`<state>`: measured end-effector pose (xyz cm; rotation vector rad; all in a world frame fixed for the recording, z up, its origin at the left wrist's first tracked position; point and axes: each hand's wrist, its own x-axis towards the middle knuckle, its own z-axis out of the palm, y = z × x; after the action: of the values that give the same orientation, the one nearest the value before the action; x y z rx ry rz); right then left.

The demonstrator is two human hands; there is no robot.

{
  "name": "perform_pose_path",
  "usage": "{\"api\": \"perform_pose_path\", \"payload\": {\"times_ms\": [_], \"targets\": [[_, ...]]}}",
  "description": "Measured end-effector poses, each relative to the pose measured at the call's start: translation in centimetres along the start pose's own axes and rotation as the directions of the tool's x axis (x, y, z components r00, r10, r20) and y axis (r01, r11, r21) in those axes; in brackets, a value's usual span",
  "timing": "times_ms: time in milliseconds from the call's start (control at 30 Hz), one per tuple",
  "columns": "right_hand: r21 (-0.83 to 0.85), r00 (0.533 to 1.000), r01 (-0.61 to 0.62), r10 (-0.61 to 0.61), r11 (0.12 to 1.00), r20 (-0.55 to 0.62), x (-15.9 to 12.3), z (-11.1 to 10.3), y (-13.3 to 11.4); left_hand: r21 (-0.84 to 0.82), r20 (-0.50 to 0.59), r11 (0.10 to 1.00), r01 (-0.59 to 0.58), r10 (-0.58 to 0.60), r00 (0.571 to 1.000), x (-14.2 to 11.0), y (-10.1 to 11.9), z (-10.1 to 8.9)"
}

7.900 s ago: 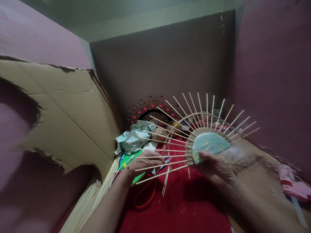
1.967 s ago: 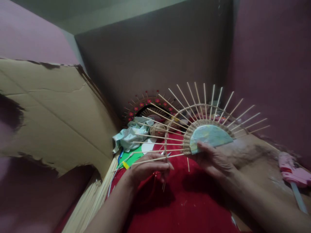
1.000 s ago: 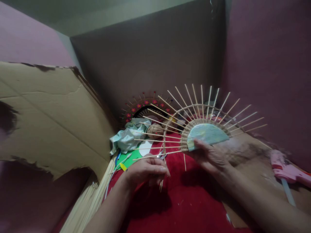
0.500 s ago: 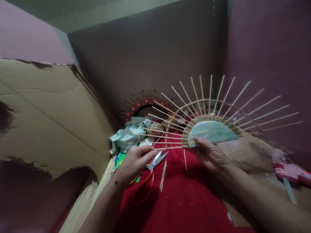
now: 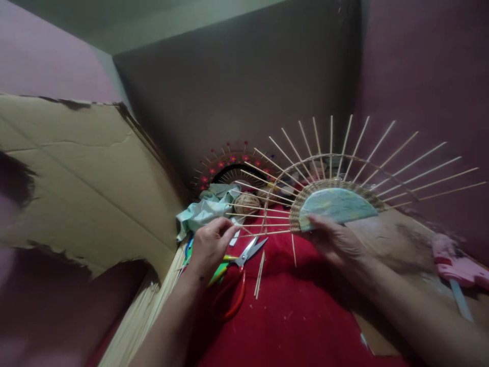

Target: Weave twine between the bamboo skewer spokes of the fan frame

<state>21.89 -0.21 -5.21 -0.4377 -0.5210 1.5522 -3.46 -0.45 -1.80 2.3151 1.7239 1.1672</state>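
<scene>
My right hand (image 5: 333, 241) grips a half-round woven fan frame (image 5: 336, 204) by its pale blue-green centre, with many thin wooden sticks radiating out above the red cloth (image 5: 290, 316). My left hand (image 5: 211, 244) hovers to the left of it, fingers curled together near the ends of the lowest sticks; I cannot make out anything between them. Red-handled scissors (image 5: 240, 270) lie on the cloth just right of that hand, beside a few loose sticks (image 5: 260, 274).
A torn cardboard sheet (image 5: 84, 178) leans at the left over a bundle of long sticks (image 5: 141, 316). Behind lie a pale green cloth (image 5: 206, 209), a twine ball (image 5: 246, 203) and a red-flowered fan piece (image 5: 229, 168). A pink glue gun (image 5: 454, 265) rests at right.
My left hand has let go of the scissors and sticks, which now lie on the red cloth, and has moved up and left. The fan frame has tilted slightly toward the right.
</scene>
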Motion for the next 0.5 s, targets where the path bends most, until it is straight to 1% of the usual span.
{"api": "perform_pose_path", "payload": {"times_ms": [67,167,233,267,300,367,433,467,500], "targets": [[0.008,1.000,0.007,-0.007,1.000,0.003,0.0,0.0,0.0,-0.004,-0.030,1.000,0.023,-0.023,0.999,-0.1,0.2,0.1],[0.002,1.000,0.009,-0.009,1.000,0.019,0.0,-0.1,0.0,-0.063,-0.025,0.996,0.070,-0.071,0.997,-0.1,0.4,0.1],[-0.012,0.999,0.013,-0.013,1.000,0.036,0.0,-0.1,0.0,-0.119,0.022,0.980,0.160,-0.158,0.987,0.2,0.2,0.0],[-0.015,0.999,0.017,-0.016,1.000,0.043,0.0,-0.1,0.0,-0.154,0.071,0.962,0.225,-0.216,0.974,0.3,0.1,-0.1],[-0.016,0.999,0.020,-0.019,1.000,0.048,0.0,-0.1,0.0,-0.192,0.140,0.935,0.299,-0.276,0.951,0.5,-0.1,-0.2],[-0.010,0.999,0.011,-0.010,1.000,0.052,-0.1,-0.1,0.0,-0.292,0.324,0.846,0.447,-0.352,0.878,0.7,-0.5,-0.4],[0.008,0.999,-0.014,0.014,1.000,0.046,-0.2,0.0,-0.2,-0.404,0.502,0.719,0.566,-0.344,0.794,0.8,-0.9,-0.7],[0.020,0.999,-0.031,0.030,0.999,0.045,-0.3,0.0,-0.2,-0.453,0.565,0.652,0.608,-0.317,0.761,0.7,-1.1,-0.7],[0.032,0.997,-0.054,0.053,0.998,0.047,-0.4,0.1,-0.3,-0.490,0.609,0.594,0.638,-0.291,0.738,0.6,-1.1,-0.7]]}}
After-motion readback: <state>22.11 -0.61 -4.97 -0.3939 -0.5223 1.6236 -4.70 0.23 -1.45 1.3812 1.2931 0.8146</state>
